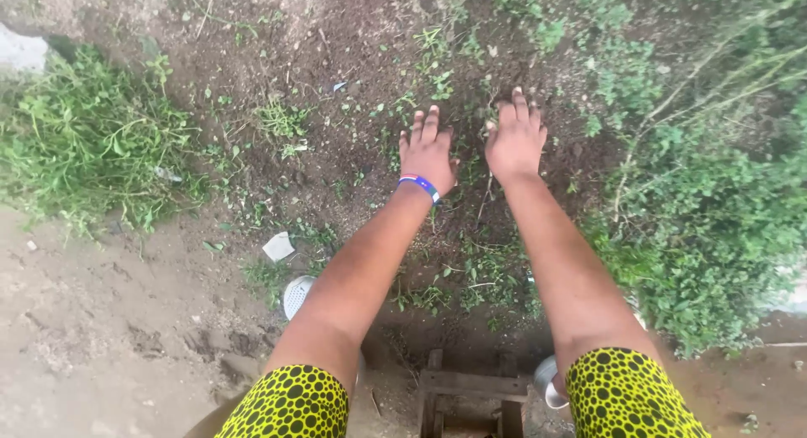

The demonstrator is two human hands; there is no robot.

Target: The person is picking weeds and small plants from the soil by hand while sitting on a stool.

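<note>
Both hands down on the soil, side by side, slightly apart, not touching each other. Left hand (427,155) flat, fingers spread and pointing away from the person, nothing gripped; blue-and-white wristband (420,185) on that wrist. Right hand (514,139) same pose, palm down, fingers splayed forward, empty. Both rest on the patch of dark bare soil (336,76) with small weeds (282,118) sprouting through it; the patch runs lengthwise away from the person, between a grass clump (84,144) at left and dense green bushes (714,203) at right. Small pale square scrap (278,246), paper or plastic, lies flat left of the left forearm. White perforated shoe (296,295) beneath that arm. Wooden stool frame (466,396) at bottom centre. Sleeves yellow with black dots (294,404).
</note>
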